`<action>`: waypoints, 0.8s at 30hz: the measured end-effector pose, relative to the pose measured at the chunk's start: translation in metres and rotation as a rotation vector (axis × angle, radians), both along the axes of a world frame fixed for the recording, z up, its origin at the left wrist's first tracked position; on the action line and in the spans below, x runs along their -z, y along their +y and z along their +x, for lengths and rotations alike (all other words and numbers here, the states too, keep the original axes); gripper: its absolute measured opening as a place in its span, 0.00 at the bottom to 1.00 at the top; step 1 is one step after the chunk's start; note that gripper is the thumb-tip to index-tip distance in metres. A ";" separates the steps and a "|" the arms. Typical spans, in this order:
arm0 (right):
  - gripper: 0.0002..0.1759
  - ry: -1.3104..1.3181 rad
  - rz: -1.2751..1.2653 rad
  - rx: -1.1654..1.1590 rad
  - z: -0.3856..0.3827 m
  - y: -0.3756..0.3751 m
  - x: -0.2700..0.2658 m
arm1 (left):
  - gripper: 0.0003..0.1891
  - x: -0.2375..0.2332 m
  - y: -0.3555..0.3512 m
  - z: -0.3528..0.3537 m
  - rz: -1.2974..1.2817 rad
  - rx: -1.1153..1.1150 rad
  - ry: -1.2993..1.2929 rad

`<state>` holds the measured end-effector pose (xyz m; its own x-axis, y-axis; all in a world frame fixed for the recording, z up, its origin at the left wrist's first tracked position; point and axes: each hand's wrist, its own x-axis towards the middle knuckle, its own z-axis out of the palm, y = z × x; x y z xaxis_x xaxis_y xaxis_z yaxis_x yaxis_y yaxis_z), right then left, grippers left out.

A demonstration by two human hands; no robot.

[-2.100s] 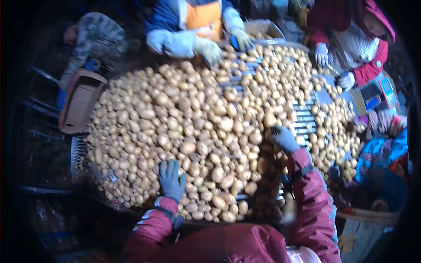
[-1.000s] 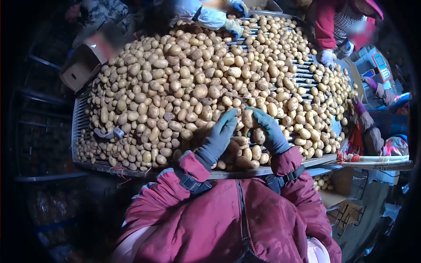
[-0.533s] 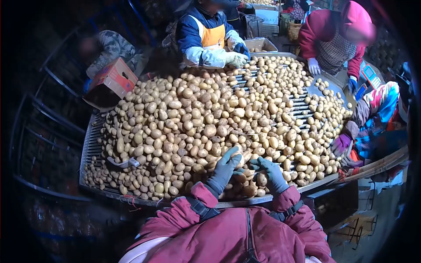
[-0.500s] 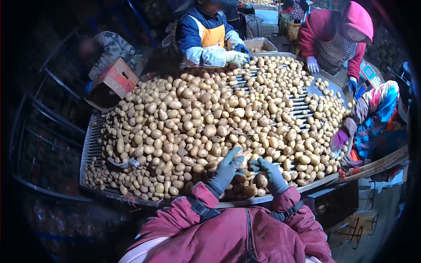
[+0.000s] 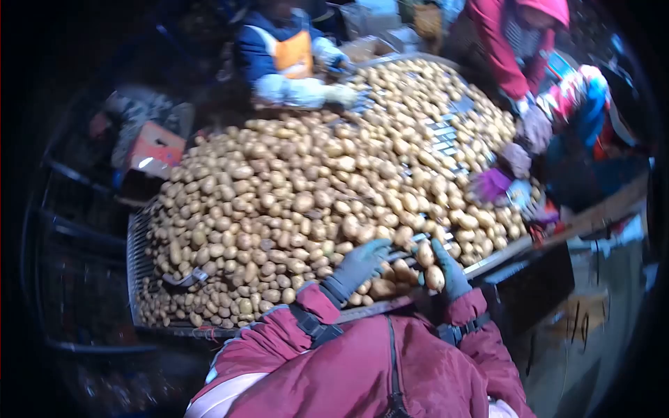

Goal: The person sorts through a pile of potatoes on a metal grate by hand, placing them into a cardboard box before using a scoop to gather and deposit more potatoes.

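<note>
Your right hand (image 5: 456, 276) is pinching two potatoes (image 5: 435, 278) at four o'clock on the pile (image 5: 265, 198). Your left hand (image 5: 357, 267) is leaning over it at five o'clock, fingers close together; whether it is gripping anything, I cannot tell.

No text, brand or number is coming through legibly: the red cardboard carton (image 5: 152, 155) at the left is showing only a pale, blurred patch, and the blue panel (image 5: 559, 65) at the upper right is looking too small and soft to read.
</note>
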<state>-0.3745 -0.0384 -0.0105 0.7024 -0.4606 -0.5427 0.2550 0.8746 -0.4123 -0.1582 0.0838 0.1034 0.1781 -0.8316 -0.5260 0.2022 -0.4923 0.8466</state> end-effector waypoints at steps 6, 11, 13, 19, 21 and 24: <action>0.26 0.175 -0.120 0.200 -0.070 0.012 -0.053 | 0.20 0.137 -0.005 0.010 -0.142 0.353 -0.164; 0.27 0.182 -0.087 0.352 -0.123 0.003 -0.046 | 0.20 0.095 -0.035 -0.019 -0.290 0.429 -0.446; 0.26 0.207 -0.091 0.457 -0.162 0.002 -0.006 | 0.19 0.096 -0.041 -0.023 -0.290 0.452 -0.445; 0.18 0.246 -0.199 0.679 -0.290 0.007 0.003 | 0.19 0.076 -0.055 -0.018 0.049 0.172 -0.089; 0.16 0.357 -0.262 0.713 -0.317 0.009 -0.006 | 0.18 0.123 -0.054 0.021 0.038 0.087 0.011; 0.14 0.649 -0.654 0.496 -0.292 -0.009 -0.021 | 0.18 0.128 -0.051 0.065 -0.299 0.147 -0.941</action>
<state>-0.6666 -0.0474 0.0106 0.0169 -0.9573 -0.2886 0.0842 0.2890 -0.9536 -0.0936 0.0324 -0.0246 0.2992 -0.9541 0.0109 -0.6608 -0.1989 0.7237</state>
